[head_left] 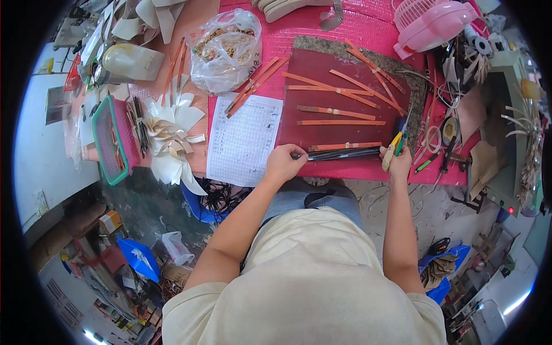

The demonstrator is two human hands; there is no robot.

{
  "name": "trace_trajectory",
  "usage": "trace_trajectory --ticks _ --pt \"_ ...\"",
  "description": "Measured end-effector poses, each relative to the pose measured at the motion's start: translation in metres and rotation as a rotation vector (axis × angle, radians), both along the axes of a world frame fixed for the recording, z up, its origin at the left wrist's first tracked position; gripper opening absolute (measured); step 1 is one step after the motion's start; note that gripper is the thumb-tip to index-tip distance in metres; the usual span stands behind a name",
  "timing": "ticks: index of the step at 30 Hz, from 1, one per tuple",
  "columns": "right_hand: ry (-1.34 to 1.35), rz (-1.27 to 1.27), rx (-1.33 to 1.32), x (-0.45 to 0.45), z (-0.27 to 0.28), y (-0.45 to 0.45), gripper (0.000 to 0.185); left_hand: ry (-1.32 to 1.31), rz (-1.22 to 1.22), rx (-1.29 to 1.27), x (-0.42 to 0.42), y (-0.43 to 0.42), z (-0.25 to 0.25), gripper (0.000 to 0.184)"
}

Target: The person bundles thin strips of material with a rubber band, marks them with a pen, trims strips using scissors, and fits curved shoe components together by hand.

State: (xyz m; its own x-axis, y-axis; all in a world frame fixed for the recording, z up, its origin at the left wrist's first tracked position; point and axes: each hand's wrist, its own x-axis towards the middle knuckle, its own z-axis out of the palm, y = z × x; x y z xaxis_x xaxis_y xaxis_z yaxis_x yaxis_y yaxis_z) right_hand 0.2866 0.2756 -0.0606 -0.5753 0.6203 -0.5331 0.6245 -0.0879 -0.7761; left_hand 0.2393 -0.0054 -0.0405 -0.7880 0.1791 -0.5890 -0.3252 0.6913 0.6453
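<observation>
My left hand (286, 164) pinches the left end of a bundle of glossy black strips (345, 154) at the front edge of the dark red board (293, 135). At the bundle's other end, my right hand (399, 164) is closed around a yellow-handled tool (393, 146) with its narrow tip pointing away from me. Something green shows beside the yellow handle; its kind is unclear. Whether the right fingers also grip the black strips cannot be made out. Just beyond the bundle lies an orange strip (345, 146) with a pale band around it. Several more orange strips (340, 122) are spread across the board.
A handwritten sheet (244, 138) lies left of the board, with a clear plastic bag (225, 52) behind it. Farther left are white cut pieces (178, 126) and a green-rimmed pink basket (109, 141). A pink fan (434, 26), tape roll (450, 127) and green pen (427, 163) are at right.
</observation>
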Motion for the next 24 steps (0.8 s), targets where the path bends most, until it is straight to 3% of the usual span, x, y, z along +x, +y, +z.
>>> trace_trajectory --ticks 2,4,7,10,13,15,18,20,21,23,24 --pt "0.021 -0.005 -0.063 0.003 0.005 0.000 0.038 -0.001 0.001 -0.010 0.002 0.001 0.003 0.015" --pt "0.038 0.002 -0.098 0.007 0.020 0.009 0.037 -0.066 0.121 0.181 0.009 0.001 0.003 0.016" --pt "0.108 -0.013 -0.101 0.012 0.055 0.034 0.033 -0.229 0.222 0.298 0.000 0.030 0.056 0.013" --pt "0.267 0.001 0.016 0.012 0.083 0.085 0.031 -0.102 0.173 0.515 -0.003 0.077 0.052 0.011" --pt "0.335 0.005 0.200 -0.002 0.098 0.146 0.030 0.008 0.176 0.604 -0.010 0.150 0.042 0.010" --pt "0.261 0.116 0.847 -0.014 0.119 0.173 0.030 0.057 0.150 0.628 -0.016 0.193 0.027 0.010" --pt "0.092 0.233 0.998 -0.010 0.154 0.163 0.030 0.098 0.180 0.601 -0.019 0.239 -0.009 0.011" --pt "0.280 0.312 0.770 0.012 0.131 0.155 0.027 0.163 0.295 0.541 -0.020 0.252 -0.032 0.019" --pt "0.159 0.158 0.105 0.031 0.113 0.155 0.028 0.156 0.277 0.512 -0.020 0.253 -0.036 0.019" --pt "0.034 0.303 -0.412 0.069 0.080 0.142 0.035 0.142 0.247 0.463 -0.022 0.255 -0.029 0.016" --pt "0.033 0.605 -0.259 0.082 0.070 0.129 0.041 0.124 0.229 0.414 -0.023 0.255 -0.023 0.012"
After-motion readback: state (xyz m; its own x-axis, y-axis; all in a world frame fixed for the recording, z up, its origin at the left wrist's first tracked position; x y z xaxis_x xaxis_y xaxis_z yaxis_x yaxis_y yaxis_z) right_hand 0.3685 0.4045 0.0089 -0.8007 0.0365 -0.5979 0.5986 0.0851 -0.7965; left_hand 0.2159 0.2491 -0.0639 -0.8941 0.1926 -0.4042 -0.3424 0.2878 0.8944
